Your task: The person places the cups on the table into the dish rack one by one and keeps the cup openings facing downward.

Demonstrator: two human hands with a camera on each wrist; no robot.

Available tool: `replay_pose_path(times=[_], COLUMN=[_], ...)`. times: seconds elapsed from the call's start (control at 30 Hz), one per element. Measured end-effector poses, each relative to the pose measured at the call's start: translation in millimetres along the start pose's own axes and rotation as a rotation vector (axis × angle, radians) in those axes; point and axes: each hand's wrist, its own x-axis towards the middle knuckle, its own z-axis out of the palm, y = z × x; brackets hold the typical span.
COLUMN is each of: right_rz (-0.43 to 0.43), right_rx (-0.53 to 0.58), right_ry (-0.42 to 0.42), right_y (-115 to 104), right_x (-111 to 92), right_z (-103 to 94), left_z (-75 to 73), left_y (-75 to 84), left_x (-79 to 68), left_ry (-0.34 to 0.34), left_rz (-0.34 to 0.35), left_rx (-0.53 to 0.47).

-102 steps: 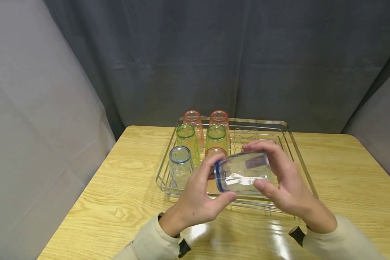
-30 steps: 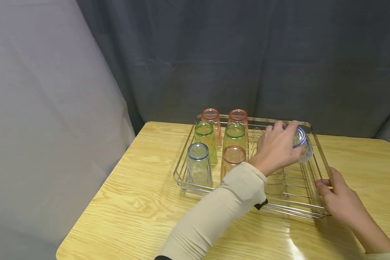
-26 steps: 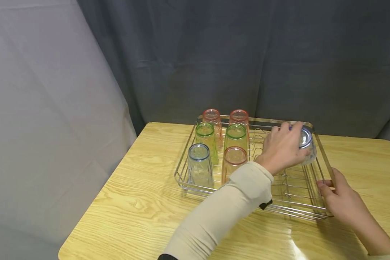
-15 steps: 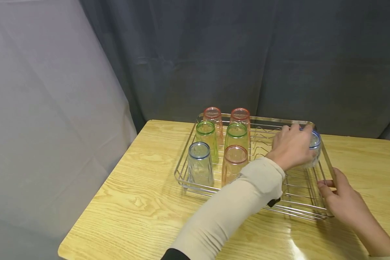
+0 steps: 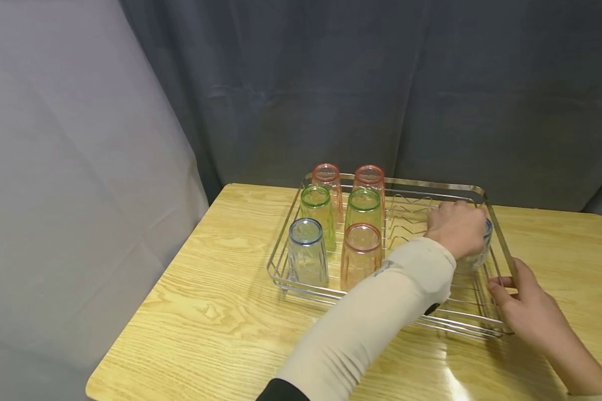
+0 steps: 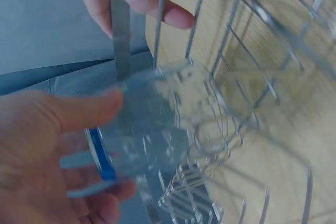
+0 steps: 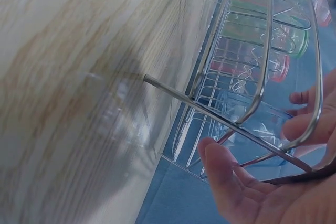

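My left hand point(image 5: 456, 228) grips a clear drinking glass point(image 6: 157, 114) near its blue-ringed base, low over the right part of a wire dish rack point(image 5: 501, 239). Upside down, the glass points its mouth at the rack's wires in the left wrist view. In the head view the hand hides most of it. My right hand point(image 5: 532, 306) pinches the rack's right side rail, with fingers and thumb round the metal in the right wrist view too.
Upturned glasses fill the rack's left part: an orange one point(image 5: 362, 262), a blue-ringed one point(image 5: 308, 262), a green pair point(image 5: 318, 223) and a red-ringed pair point(image 5: 326, 178) behind. The rack stands on a wooden table point(image 5: 205, 278), before a dark curtain point(image 5: 306, 83).
At first both hands held the glass in front of the rack. My right hand went to the rack's side rail; my left carried the glass over the rack, then rightward and down.
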Motion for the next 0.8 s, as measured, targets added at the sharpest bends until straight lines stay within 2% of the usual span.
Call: replay_pose_path(times=[0.17,0.33,0.63,0.8], right_rz=[-0.007,0.009,0.009,0.007], right_rx=[0.009,0.022,0.03,0.031], right_ry=[0.013,-0.025,0.006,0.002], right_y=[-1,-1,0,1], right_x=[0,-1,-3,-3], right_z=[0.2,-0.8,-0.3,-0.4], left_z=[0.1,0.6,-8.5,-11.8], left_y=[3.4,7.6,17.8,19.8], left_x=[0.0,-3.1,-6.9,-7.0], left_ry=[0.011,-0.02,-0.015,-0.045], left_rz=[-0.065,-0.066,-0.037,-0.017], left_rx=[-0.039,-0.018,0.09,0.133])
